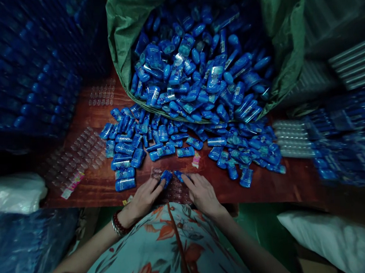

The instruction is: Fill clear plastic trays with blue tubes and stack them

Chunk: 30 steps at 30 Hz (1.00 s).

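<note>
My left hand (145,196) has its fingers closed on a small blue bottle-shaped pack (166,178) in shiny wrap. My right hand (202,191) grips a second blue pack (178,176), mostly hidden under its fingers. Both hands are low over a clear plastic tray (173,194) with moulded pockets, at the table's near edge by my body. Many like blue packs (123,148) lie loose beyond my hands. A small pink-and-white packet (196,159) lies just past my right hand.
A large green sack (120,54) full of blue packs lies open at the back. Stacked trays of blue packs (34,92) stand left, more (350,142) right. Clear trays (81,157) lie on the red-brown table (96,195) at left. White bags (14,194) hang over the sides.
</note>
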{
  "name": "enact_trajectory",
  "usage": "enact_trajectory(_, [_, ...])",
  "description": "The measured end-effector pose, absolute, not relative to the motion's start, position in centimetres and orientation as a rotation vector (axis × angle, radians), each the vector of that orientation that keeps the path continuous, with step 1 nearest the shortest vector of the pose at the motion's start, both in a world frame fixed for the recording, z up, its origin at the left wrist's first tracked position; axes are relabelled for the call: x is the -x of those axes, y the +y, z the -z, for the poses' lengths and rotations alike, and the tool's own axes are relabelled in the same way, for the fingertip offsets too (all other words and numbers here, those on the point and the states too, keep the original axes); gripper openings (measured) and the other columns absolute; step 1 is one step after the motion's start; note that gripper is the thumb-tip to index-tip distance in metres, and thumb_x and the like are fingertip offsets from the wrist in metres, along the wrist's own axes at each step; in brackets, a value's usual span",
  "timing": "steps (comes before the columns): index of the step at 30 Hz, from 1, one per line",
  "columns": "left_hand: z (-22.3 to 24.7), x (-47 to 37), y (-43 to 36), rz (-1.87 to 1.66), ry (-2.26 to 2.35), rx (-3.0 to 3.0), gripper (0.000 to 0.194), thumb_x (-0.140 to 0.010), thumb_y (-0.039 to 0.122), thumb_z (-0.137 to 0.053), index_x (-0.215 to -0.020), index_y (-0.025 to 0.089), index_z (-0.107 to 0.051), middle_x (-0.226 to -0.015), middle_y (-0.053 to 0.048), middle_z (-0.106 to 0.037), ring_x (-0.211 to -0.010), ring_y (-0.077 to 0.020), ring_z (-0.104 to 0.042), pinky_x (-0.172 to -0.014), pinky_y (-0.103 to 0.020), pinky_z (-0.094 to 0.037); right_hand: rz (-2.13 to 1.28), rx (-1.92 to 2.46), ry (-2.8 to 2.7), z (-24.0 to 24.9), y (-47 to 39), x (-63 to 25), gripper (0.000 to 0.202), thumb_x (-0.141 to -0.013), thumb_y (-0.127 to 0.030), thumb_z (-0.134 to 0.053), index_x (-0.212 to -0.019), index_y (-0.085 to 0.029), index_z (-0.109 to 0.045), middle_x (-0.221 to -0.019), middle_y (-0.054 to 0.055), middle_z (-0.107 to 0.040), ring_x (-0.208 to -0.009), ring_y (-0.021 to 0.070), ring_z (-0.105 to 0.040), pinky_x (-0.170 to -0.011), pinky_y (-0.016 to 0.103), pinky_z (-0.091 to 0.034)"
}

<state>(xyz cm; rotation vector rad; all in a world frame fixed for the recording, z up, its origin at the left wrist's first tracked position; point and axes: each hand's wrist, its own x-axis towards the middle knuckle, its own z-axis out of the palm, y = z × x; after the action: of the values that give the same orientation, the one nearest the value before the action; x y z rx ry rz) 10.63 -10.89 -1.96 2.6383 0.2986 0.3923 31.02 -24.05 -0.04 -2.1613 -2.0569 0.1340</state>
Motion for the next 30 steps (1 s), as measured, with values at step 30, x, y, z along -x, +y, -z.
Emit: enact_trajectory(30, [2.1,-11.1,-10.4,-0.536,0.358,-2.517,0.036,-0.092,0.012,-0.041,-0.127,0.019,-0.047,-0.115,-0.012,-0.057,-0.11,-0.0208,-0.054,-0.091,-0.036,-0.05,-0.059,2.07,-2.106,0.2,-24.8,-29.9,0.033,-0.086,-0.011,-0.046,-0.116,-0.015,-0.06,-0.085,0.009,-0.059,-0.082,0.0209,-0.048,-0.072,0.033,-0.036])
